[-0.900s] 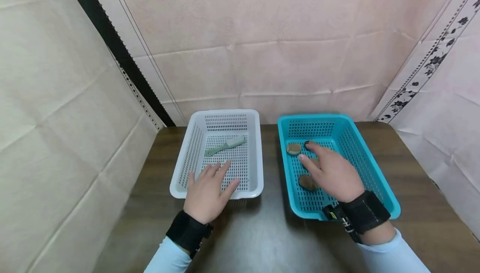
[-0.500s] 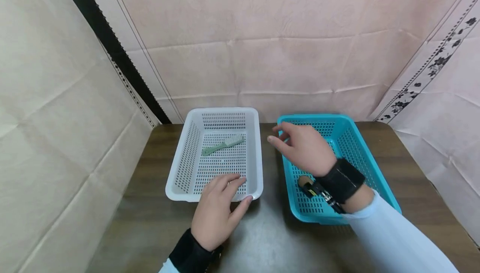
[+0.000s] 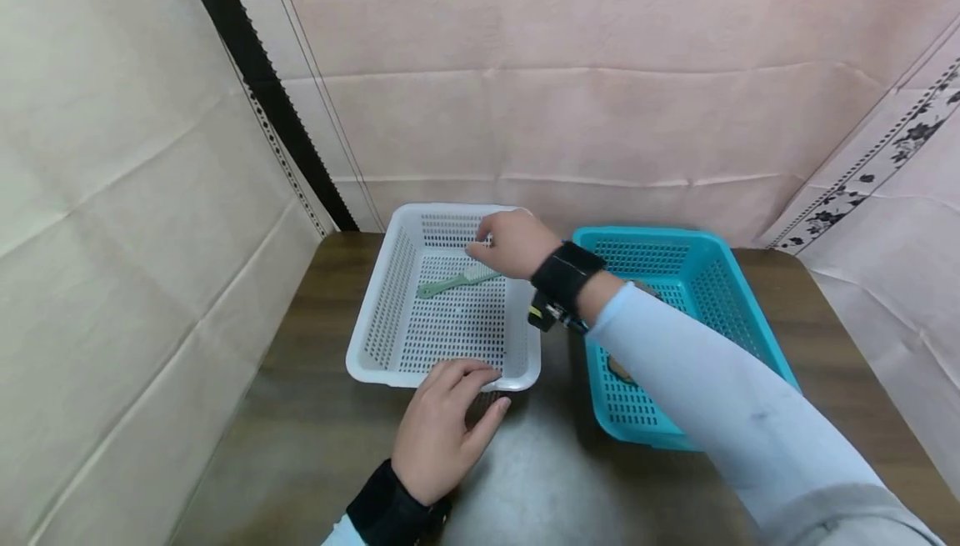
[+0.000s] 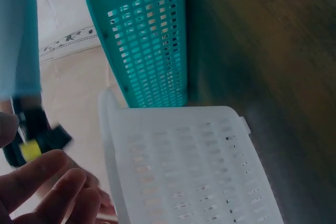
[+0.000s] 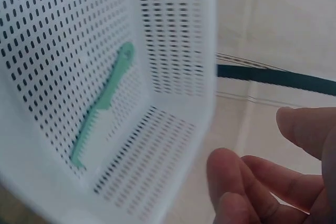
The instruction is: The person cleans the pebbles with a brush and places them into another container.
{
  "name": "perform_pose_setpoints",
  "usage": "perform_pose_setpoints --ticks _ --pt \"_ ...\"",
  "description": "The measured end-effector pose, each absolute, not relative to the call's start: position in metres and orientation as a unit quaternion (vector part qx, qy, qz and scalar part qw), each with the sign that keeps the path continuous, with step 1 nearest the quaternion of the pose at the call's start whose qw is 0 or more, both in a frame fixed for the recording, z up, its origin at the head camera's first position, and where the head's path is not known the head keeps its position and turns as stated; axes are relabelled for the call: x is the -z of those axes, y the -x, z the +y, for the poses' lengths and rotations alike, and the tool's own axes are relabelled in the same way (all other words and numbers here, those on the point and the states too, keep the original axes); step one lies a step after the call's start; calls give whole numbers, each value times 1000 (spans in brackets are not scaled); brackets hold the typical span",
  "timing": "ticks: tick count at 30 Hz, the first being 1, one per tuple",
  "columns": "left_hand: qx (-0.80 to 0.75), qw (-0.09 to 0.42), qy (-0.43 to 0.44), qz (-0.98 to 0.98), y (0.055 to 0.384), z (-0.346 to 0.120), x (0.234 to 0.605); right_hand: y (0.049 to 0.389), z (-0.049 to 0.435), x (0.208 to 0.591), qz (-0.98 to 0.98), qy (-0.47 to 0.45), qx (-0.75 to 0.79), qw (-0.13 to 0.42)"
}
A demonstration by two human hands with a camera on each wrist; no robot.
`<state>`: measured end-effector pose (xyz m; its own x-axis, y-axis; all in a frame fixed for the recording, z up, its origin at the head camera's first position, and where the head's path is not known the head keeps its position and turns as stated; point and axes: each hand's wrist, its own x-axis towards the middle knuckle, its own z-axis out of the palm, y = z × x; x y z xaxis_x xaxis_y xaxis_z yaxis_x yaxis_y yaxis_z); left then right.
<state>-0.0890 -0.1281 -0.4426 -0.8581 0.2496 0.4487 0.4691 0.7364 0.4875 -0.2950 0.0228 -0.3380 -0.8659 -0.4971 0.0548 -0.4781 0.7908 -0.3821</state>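
The white basket (image 3: 390,313) and the turquoise basket (image 3: 738,300) look like smooth plastic with many small holes. The green comb (image 3: 453,282) is plastic too, rather matt. The bench (image 3: 300,421) is dark wood grain with a soft shine. The wall covering (image 3: 562,112) looks like creased matt cloth or paper.

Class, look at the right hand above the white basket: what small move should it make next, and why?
Probably lower the right hand a little and open its fingers. It hangs over the far end of the white basket, above the green comb, fingers curled; whether they hold anything is hidden. The left hand steadies the near rim.
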Motion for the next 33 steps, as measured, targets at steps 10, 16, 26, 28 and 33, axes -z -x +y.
perform_pose_setpoints --ticks 10,16,26,28,33 --pt "321 185 179 -911 86 -145 446 345 -51 380 940 323 72 79" --pt "339 228 164 -898 74 -158 456 353 -75 400 934 334 46 119" --pt "358 261 165 -881 68 -169 463 352 -101 434 927 351 -21 128" --pt "357 264 164 -881 66 -170 464 350 -106 438 925 356 -28 129" --pt "357 273 164 -878 66 -175 466 348 -113 444 920 366 -55 132"
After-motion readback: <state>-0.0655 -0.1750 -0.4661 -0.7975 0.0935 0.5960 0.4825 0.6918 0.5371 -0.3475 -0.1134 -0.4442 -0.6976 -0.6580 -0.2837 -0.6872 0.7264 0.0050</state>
